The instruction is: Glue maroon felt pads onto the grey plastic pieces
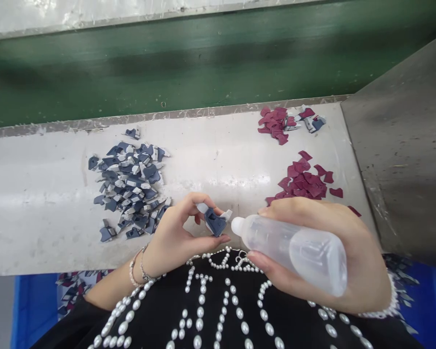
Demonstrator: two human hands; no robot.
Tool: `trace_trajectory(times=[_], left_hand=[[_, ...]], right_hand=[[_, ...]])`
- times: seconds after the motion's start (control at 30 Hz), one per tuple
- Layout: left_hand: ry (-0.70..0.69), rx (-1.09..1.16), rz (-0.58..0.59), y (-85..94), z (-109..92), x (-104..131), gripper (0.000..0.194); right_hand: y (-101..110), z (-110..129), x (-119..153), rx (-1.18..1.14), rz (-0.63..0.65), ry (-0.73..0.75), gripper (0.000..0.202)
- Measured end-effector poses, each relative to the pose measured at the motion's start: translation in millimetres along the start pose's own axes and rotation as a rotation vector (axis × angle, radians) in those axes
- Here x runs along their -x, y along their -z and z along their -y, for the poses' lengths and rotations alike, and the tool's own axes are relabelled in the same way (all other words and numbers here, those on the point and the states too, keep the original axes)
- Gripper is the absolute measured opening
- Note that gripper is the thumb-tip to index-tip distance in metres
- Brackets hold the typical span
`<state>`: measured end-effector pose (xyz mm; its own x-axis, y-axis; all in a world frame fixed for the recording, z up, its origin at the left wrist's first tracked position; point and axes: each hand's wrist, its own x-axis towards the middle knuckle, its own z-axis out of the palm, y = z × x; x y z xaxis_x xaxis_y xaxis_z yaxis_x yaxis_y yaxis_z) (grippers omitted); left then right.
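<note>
Between the thumb and fingers of my left hand (183, 230) is a small navy and light grey plastic part (215, 222), its hollow side facing up. My right hand (334, 242) is wrapped round a translucent squeeze bottle (294, 249) with clear liquid in it. The bottle lies tilted, and its white tip (237, 226) points left, close beside the plastic part. To the left is a heap of similar navy and grey parts (131, 179). Dark red flat pieces (305, 182) lie in a pile just beyond my right hand.
A second dark red pile (274, 123) lies farther back, beside a few navy, grey and red parts (314, 122). A green wall (203, 68) backs the white table (203, 160), and a metal panel (407, 145) stands at right. Blue bins (34, 305) with parts sit below.
</note>
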<state>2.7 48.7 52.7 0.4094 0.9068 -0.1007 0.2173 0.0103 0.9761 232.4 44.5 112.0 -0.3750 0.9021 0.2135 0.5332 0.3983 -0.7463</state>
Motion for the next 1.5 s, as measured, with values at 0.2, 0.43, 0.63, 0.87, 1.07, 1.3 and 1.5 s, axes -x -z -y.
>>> trace_trajectory(times=[0.2, 0.43, 0.63, 0.87, 1.07, 1.3, 1.5], left_hand=[[-0.002, -0.019, 0.0, 0.1, -3, 2, 0.043], [-0.019, -0.036, -0.06, 0.9, 3, 3, 0.045], [-0.005, -0.021, -0.127, 4.0, 9, 4, 0.051], [0.079, 0.046, -0.125, 3.3, 24, -2, 0.04], [0.098, 0.004, -0.107, 2.1, 37, -1, 0.025], [0.152, -0.008, -0.117, 0.0, 46, -3, 0.024], [0.136, -0.002, -0.123, -1.9, 48, -8, 0.024]], right_hand=[[1, 0, 1, -0.008, -0.001, -0.009, 0.032], [14, -5, 4, -0.126, -0.055, -0.059, 0.031], [10, -52, -8, -0.321, -0.051, -0.191, 0.035], [-47, -98, -40, -0.325, 0.119, -0.287, 0.034], [-71, -118, -56, -0.387, 0.191, -0.27, 0.043], [-80, -123, -60, -0.266, 0.16, -0.283, 0.036], [-81, -127, -59, -0.262, 0.136, -0.227, 0.037]])
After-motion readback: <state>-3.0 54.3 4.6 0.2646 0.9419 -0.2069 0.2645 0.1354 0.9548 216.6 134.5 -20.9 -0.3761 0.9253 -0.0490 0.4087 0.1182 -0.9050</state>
